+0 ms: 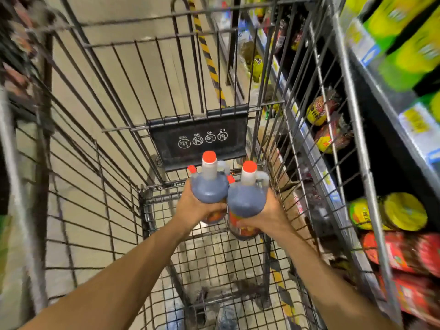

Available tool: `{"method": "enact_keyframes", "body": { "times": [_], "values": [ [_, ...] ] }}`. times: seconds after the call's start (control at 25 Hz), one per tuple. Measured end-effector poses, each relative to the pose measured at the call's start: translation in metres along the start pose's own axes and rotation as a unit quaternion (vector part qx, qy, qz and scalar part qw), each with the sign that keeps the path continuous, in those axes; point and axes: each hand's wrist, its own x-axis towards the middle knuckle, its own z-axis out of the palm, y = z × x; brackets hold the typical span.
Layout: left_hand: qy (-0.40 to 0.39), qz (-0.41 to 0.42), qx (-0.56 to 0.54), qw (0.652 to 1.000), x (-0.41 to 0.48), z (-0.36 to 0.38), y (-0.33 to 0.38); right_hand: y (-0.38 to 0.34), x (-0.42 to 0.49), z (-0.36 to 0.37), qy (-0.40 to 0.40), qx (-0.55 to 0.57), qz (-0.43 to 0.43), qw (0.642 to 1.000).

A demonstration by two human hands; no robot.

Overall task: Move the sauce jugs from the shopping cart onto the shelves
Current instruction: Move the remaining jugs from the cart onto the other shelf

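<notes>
The wire shopping cart (100, 144) fills the view, with a black flap (197, 136) hanging at its far end. Stocked shelves (371, 96) run along its right side. Two dark, red-capped sauce jugs are held upright and touching, above the cart's floor. The left grip (192, 208) is clamped round the left jug (209, 189), and the right grip (269, 215) round the right jug (246, 201).

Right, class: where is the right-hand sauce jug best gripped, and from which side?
Probably its loop handle beside the neck, from the right: the right-hand jug is upright and the handle juts that way. The right hand grips its body.
</notes>
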Motion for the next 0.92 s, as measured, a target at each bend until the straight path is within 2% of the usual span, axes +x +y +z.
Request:
{"method": "enact_keyframes", "body": {
  "times": [0.12,0.32,0.48,0.68,0.92],
  "values": [
    [-0.035,0.026,-0.009,0.999,-0.031,-0.013,0.043,-0.025,-0.045,-0.003,0.031,0.077,-0.004,0.997],
    [-0.090,0.055,-0.066,0.992,-0.101,-0.027,0.137,-0.097,-0.131,-0.026,0.025,0.171,-0.036,0.984],
    [-0.132,0.098,-0.091,0.982,-0.157,-0.042,0.214,-0.175,-0.211,-0.036,0.086,0.223,-0.087,0.967],
    [-0.228,0.171,-0.088,0.954,-0.226,-0.056,0.310,-0.248,-0.312,-0.047,0.131,0.252,-0.185,0.941],
    [-0.345,0.229,-0.071,0.908,-0.316,-0.035,0.377,-0.270,-0.430,-0.068,0.220,0.277,-0.259,0.899]
  ]
}}
